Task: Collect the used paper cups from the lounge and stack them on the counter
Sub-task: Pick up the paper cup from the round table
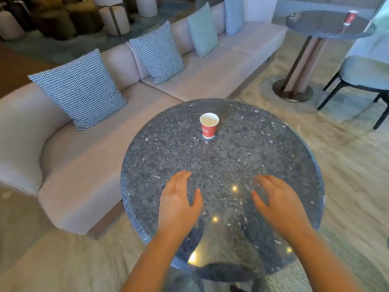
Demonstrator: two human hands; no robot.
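A red paper cup is being shown upright, mouth up, on the far half of a round dark speckled table; only its white inside is being seen, contents cannot be told. Left hand and right hand are being held palm-down over the near half of the table, fingers straight and apart, nothing being gripped; contact with the tabletop cannot be told. Both hands are being kept well apart from the cup. A second red cup is being shown on another round table at far right, blurred, inside hidden. A beige sofa is being seen just beside the near table, with checked cushions and one plain green cushion being propped on it. A grey chair is being seen near the far table.
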